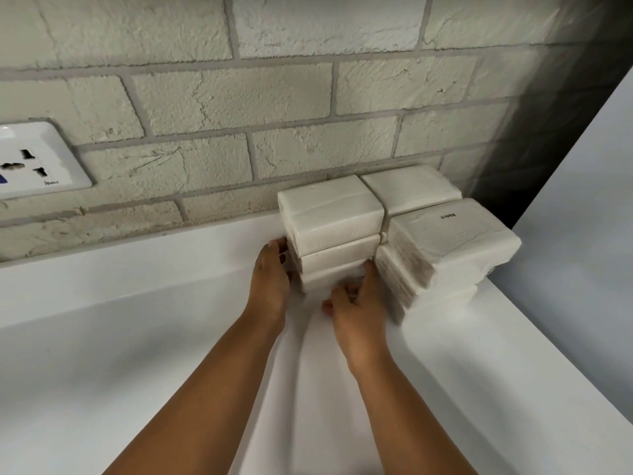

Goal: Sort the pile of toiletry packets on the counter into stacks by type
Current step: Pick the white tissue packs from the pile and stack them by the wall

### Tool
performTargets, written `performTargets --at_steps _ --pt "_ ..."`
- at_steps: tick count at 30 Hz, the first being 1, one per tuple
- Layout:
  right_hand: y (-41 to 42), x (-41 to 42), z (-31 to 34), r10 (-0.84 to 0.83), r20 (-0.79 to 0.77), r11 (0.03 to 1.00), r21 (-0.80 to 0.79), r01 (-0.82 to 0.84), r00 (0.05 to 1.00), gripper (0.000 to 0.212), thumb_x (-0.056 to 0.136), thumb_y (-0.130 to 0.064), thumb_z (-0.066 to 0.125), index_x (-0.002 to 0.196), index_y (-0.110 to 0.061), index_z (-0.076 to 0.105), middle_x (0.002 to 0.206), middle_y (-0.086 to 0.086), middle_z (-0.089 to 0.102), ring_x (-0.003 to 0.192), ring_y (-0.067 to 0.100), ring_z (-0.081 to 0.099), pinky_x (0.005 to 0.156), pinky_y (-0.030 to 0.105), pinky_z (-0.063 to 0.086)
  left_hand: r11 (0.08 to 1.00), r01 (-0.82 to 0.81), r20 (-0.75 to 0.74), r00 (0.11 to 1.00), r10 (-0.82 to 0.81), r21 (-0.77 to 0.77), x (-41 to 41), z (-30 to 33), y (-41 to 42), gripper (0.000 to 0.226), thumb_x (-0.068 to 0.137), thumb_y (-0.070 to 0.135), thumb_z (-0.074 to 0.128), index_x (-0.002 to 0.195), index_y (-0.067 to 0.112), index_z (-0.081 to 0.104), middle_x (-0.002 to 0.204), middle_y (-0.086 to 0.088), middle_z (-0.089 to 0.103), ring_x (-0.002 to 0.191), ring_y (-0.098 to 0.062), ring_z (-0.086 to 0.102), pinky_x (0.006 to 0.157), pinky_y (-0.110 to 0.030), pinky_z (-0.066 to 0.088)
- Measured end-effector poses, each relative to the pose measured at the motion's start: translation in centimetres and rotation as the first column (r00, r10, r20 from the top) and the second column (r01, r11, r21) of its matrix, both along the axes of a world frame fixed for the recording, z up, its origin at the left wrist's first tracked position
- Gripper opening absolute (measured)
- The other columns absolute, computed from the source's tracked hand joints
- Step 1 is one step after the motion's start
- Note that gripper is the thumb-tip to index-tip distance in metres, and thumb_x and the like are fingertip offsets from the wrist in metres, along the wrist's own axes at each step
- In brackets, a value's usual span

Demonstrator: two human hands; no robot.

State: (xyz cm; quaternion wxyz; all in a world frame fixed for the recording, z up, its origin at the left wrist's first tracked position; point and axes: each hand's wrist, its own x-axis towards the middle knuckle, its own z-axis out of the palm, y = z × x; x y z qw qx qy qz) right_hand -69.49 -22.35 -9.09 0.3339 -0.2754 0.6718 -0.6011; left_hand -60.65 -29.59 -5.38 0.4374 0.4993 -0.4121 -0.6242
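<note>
The near-left stack [330, 234] of 3 white packets could be toppled or skewed if it is squeezed unevenly, since its lowest packet sits slightly out of line. It stands on the white counter [137, 320] against the brick wall [239, 97], touching the right-hand stacks [448, 248]. The left hand [270, 269] is laid against its left side, fingers fairly straight. The right hand [356, 303] is set at its near-right corner, fingers curled; whether a packet is pinched cannot be told.

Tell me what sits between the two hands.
In the head view, the left stack of white packets stands between the left hand and the right hand; both touch its bottom packet.
</note>
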Motion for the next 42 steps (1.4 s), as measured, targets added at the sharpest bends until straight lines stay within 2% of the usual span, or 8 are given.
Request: performTargets --at_steps 5,10,14,20,23,27,33,42 --pt "0.4 -0.2 0.6 0.031 0.034 0.999 0.006 -0.032 0.999 0.06 0.093 -0.011 0.048 0.144 -0.039 0.031 0.082 -0.001 0.062 0.067 0.012 0.064 0.069 0.025 0.057 1.0 -0.022 0.021 1.0 0.022 -0.018 0.2 0.1 -0.3 0.033 0.098 0.031 0.034 0.09 0.029 0.066 0.099 0.006 0.069 0.104 -0.017 0.062 0.098 -0.037 0.047" --pt "0.7 -0.1 0.8 0.052 0.037 0.999 0.012 -0.053 0.998 0.057 0.092 -0.012 0.049 0.141 -0.038 0.035 0.08 0.0 0.062 0.069 0.012 0.063 0.078 0.033 0.058 1.0 -0.022 0.004 1.0 0.022 -0.007 0.8 0.4 -0.4 0.032 0.092 0.031 0.037 0.074 0.026 0.063 0.089 -0.001 0.066 0.094 -0.023 0.06 0.092 -0.043 0.047" --pt "1.1 0.0 0.7 0.096 0.039 0.995 0.024 -0.097 0.995 0.047 0.094 -0.011 0.049 0.135 -0.033 0.044 0.083 -0.001 0.059 0.07 0.011 0.062 0.075 0.027 0.056 0.999 -0.027 -0.044 0.999 0.028 0.021 1.8 0.8 -0.2 0.033 0.095 0.03 0.035 0.092 0.021 0.067 0.087 0.001 0.071 0.091 -0.021 0.065 0.084 -0.038 0.052" --pt "1.1 0.3 0.0 -0.016 -0.48 0.999 0.032 0.036 0.877 0.043 0.092 -0.021 0.053 0.134 -0.014 0.049 0.12 0.008 0.054 0.111 0.021 0.053 0.102 0.038 0.043 0.999 -0.01 -0.074 0.997 0.014 0.05 2.7 0.6 0.6 0.039 0.099 0.047 0.035 0.113 0.023 0.063 0.099 0.002 0.071 0.094 -0.016 0.065 0.078 -0.029 0.05" --pt "0.6 0.6 -0.1 -0.067 -0.471 0.998 -0.051 0.049 0.88 0.049 0.093 -0.031 0.052 0.138 -0.013 0.044 0.135 0.004 0.052 0.128 0.018 0.046 0.108 0.038 0.038 0.996 0.002 -0.099 0.995 0.006 0.084 2.8 0.6 1.0 0.049 0.097 0.055 0.037 0.123 0.021 0.061 0.106 0.0 0.072 0.099 -0.017 0.065 0.088 -0.032 0.05" --pt "-0.2 0.1 -0.2 -0.029 -0.375 0.999 -0.037 0.017 0.926 0.05 0.093 -0.044 0.052 0.138 -0.022 0.045 0.133 -0.005 0.057 0.125 0.011 0.051 0.106 0.038 0.043 0.998 0.041 -0.142 0.989 -0.033 0.057 2.7 0.9 1.6 0.046 0.096 0.058 0.036 0.114 0.026 0.065 0.099 0.006 0.075 0.095 -0.011 0.068 0.089 -0.03 0.05" --pt "-0.2 -0.2 0.0 -0.045 -0.328 0.998 -0.066 0.024 0.944 0.036 0.093 -0.038 0.056 0.126 -0.024 0.055 0.116 -0.01 0.064 0.109 0.004 0.059 0.098 0.029 0.047 0.997 0.07 -0.169 0.983 -0.067 0.013 2.6 1.8 1.7 0.036 0.094 0.059 0.04 0.107 0.036 0.065 0.1 0.01 0.073 0.089 -0.007 0.069 0.072 -0.025 0.052" --pt "-0.1 0.1 -0.5 -0.012 -0.382 0.995 -0.095 -0.027 0.924 0.025 0.096 -0.028 0.053 0.119 -0.025 0.06 0.104 -0.009 0.066 0.099 0.006 0.061 0.087 0.02 0.048 0.999 0.028 -0.15 0.988 -0.023 0.032 3.4 2.3 2.0 0.041 0.092 0.058 0.043 0.113 0.031 0.066 0.115 0.002 0.069 0.107 -0.017 0.064 0.089 -0.032 0.05"
